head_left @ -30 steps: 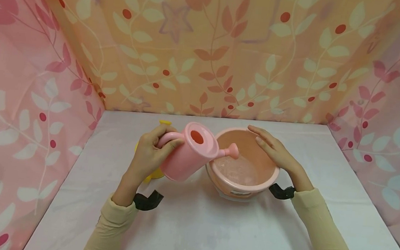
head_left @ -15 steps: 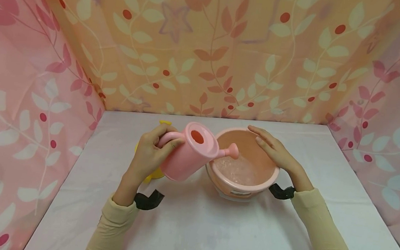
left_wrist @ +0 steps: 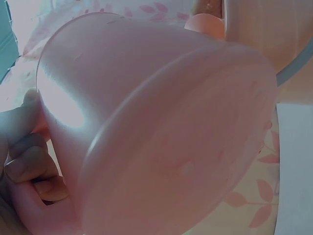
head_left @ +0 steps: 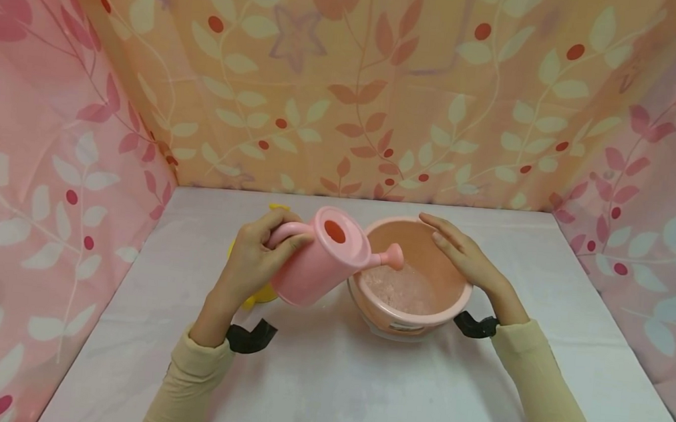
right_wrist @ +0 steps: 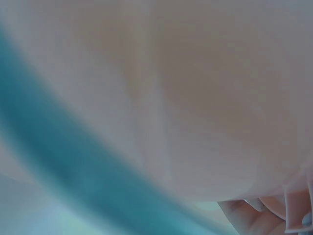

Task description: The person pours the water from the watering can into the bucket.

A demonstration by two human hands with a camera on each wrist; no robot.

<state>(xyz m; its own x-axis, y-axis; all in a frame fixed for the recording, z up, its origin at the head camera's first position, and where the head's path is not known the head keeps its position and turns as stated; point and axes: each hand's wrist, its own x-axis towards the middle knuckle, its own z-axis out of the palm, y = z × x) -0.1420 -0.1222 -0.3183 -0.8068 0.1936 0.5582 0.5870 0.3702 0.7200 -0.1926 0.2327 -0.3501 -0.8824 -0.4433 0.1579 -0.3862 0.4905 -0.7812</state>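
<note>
Scarcely a shift since the last frame: only the ripples on the water (head_left: pixel 406 291) have been reshaped. At left, a yellow thing (head_left: pixel 267 294) is mostly hidden behind the left hand (head_left: pixel 252 256), its shape not to be made out. By that hand's curled fingers the can (head_left: pixel 318 266) is gripped at its handle, tilted above the surface (head_left: pixel 358 394), its spout (head_left: pixel 389 257) held over the bowl (head_left: pixel 407 317). This slant is best kept steady, with the spout well inside the rim, lest water be spilled. Along the far right rim the right hand (head_left: pixel 461 250) is laid, fingers nearly straight, nothing clutched; light steadying seems enough. By its wrist camera, mostly blur is offered; no falling stream can be clearly picked out.
</note>
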